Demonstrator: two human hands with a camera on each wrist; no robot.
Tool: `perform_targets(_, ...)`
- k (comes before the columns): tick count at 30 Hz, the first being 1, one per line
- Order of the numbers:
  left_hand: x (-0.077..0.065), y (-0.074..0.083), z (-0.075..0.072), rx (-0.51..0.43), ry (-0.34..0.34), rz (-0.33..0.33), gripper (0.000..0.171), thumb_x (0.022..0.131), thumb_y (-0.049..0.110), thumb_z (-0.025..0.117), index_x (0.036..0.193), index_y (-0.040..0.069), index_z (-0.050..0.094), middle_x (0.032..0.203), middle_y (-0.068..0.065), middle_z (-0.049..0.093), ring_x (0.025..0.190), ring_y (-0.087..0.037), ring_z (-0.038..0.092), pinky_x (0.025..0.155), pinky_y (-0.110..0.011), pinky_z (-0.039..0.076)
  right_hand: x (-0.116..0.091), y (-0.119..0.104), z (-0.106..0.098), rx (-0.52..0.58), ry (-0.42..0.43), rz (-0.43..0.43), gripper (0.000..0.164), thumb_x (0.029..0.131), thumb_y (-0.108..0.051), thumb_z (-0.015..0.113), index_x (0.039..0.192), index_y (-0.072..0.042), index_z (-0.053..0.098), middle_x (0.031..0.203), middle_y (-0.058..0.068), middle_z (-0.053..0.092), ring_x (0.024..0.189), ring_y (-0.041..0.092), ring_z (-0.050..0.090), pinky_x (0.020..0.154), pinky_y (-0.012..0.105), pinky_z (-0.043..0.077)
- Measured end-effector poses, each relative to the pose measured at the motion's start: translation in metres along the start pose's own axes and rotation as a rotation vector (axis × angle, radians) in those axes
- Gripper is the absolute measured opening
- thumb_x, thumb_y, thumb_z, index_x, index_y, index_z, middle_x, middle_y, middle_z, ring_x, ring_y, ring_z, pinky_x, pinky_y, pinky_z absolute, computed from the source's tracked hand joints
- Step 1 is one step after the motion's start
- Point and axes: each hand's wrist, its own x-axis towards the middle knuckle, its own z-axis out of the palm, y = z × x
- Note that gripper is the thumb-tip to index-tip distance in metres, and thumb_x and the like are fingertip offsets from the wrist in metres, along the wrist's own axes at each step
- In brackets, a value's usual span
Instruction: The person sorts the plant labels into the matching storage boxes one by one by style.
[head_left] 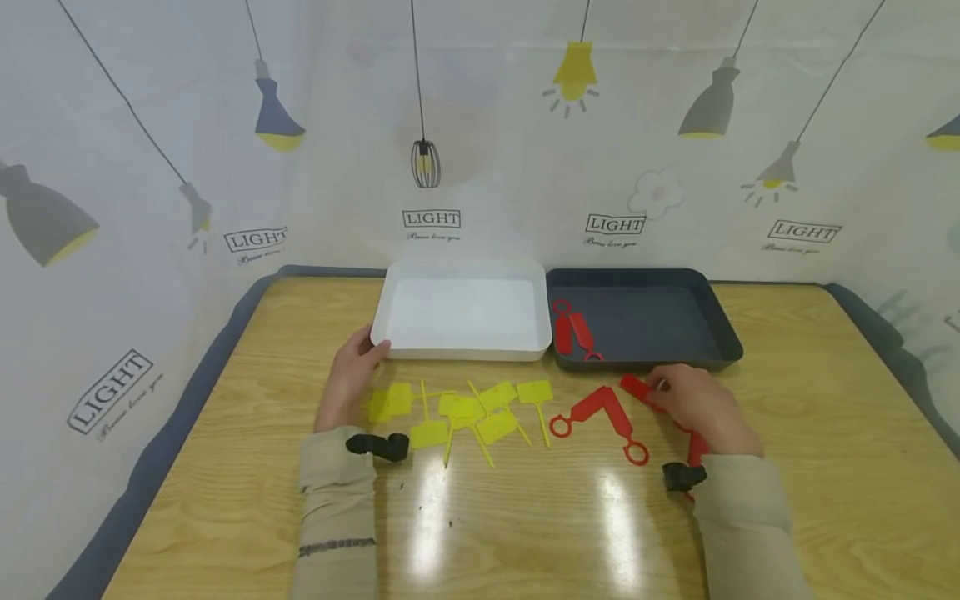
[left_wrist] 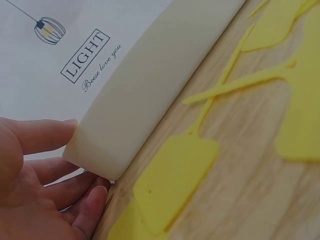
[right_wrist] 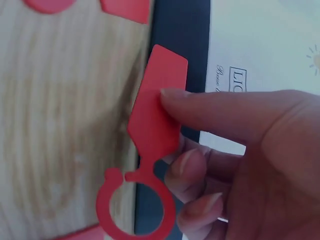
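A white tray [head_left: 461, 354] stands at the back of the table, and my left hand [head_left: 349, 377] grips its front left corner, thumb at the rim and fingers curled at the corner below. My right hand [head_left: 701, 408] pinches a red plant tag [right_wrist: 157, 100] with an open ring at one end, between thumb and fingers. That tag is near the front edge of the dark grey tray [head_left: 645, 317]. Two red tags [head_left: 582, 335] lie inside the dark tray at its left end. On the table, two more red tags [head_left: 618, 417] lie left of my right hand.
Several yellow T-shaped plant labels [head_left: 496, 426] lie scattered and overlapping in front of the white tray. Another red piece [head_left: 698, 448] shows partly hidden under my right wrist. The trays stand side by side, before a lamp-patterned cloth [head_left: 510, 167].
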Motion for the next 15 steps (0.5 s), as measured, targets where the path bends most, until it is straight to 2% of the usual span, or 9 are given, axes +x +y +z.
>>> perform_targets(7,0.003,-0.001,0.001,0.015,0.001,0.002,0.056,0.091,0.035,0.049,0.141,0.023,0.027,0.143,0.003,0.028,0.128,-0.015,0.027,0.104,-0.038,0.024,-0.006,0.002,-0.007,0.034,0.07,-0.057,0.023,0.087,-0.017,0.056,0.104,-0.002,0.061,0.097,0.014,0.06,0.079,0.025,0.056,0.068,0.04,0.045)
perform_targets(15,0.003,-0.002,0.001,0.024,-0.004,0.021,0.056,0.091,0.035,0.048,0.141,0.023,0.026,0.143,0.003,0.028,0.129,-0.014,0.026,0.104,-0.037,0.024,-0.01,0.002,-0.012,0.063,0.157,-0.096,0.025,0.088,-0.018,0.055,0.107,-0.002,0.059,0.095,0.012,0.061,0.082,0.026,0.056,0.069,0.042,0.046)
